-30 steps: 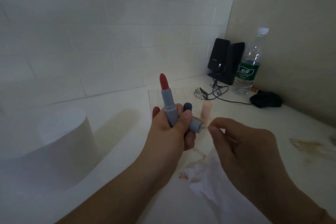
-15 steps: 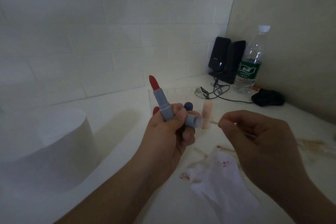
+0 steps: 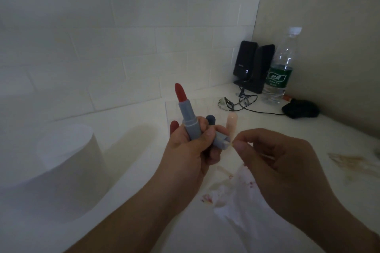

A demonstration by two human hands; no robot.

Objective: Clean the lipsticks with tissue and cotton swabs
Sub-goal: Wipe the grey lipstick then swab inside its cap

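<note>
An open red lipstick (image 3: pixel 186 113) and its grey-blue cap (image 3: pixel 221 140) were gripped together in the left hand (image 3: pixel 192 150), bullet tilted toward 11 o'clock, the fingers curled round both. A thin stick, probably a cotton swab (image 3: pixel 233 144), was pinched between the right hand's (image 3: pixel 273 162) thumb and forefinger at the cap's mouth. A red-stained tissue (image 3: pixel 236 197) was spread at 6 o'clock, a toilet-paper roll (image 3: pixel 67 170) at 9 o'clock.

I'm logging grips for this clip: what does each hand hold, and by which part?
Left hand grips the open lipstick by its grey base, plus its cap. Right hand pinches a cotton swab near its tip.
</note>
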